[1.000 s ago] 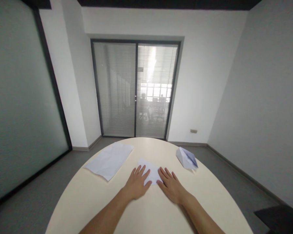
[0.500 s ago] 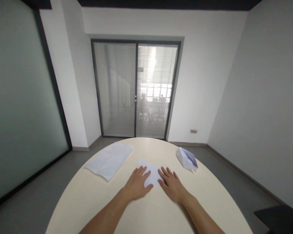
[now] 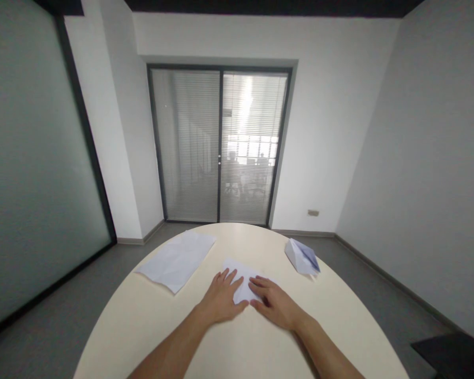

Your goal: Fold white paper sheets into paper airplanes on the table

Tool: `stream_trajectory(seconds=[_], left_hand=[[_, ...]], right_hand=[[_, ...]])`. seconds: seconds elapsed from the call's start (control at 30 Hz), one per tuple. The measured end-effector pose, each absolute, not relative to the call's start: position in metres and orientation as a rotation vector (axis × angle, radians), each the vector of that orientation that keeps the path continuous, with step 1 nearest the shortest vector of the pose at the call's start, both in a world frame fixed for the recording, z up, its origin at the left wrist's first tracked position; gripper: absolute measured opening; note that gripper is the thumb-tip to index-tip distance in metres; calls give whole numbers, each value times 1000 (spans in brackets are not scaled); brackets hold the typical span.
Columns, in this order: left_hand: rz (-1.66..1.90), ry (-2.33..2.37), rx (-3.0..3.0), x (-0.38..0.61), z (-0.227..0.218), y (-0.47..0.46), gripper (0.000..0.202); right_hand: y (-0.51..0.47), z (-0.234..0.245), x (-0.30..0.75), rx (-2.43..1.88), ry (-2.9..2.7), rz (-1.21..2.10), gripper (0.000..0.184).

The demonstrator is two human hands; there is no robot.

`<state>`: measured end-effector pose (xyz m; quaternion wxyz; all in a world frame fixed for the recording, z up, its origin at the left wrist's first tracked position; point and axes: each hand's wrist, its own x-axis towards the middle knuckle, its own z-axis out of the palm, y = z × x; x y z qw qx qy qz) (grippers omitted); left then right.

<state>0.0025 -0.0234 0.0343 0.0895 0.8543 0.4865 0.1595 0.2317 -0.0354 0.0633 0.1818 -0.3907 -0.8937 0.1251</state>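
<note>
A small piece of white paper (image 3: 243, 289), apparently folded, lies flat on the table between my hands. Its left part is under my left hand (image 3: 224, 295), which rests palm down with the fingers spread. My right hand (image 3: 274, 301) lies over the paper's right side, fingers stretched toward the left and thumb near my left thumb. Both hands hide parts of the paper, so its full outline does not show.
The round cream table (image 3: 229, 342) holds a large creased white sheet (image 3: 177, 260) at the left and a folded paper shape (image 3: 302, 258) near the right edge. A dark flat object (image 3: 454, 352) juts in at lower right. Glass doors (image 3: 220, 145) stand beyond.
My right hand has shifted a little left across the paper, its fingers turning more sideways and drawing closer together. My left hand stays in place.
</note>
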Motion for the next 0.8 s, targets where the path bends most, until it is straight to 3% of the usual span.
stream_trajectory(seconds=[0.43,0.8], left_hand=[[526,1415,2671,3,40,-24,51],[567,1433,2695,1,40,-25,43]], right_hand=[[-28,55,238,-1124,-2439,454,40],[-27,59,245,-1190,-2411,309,32]])
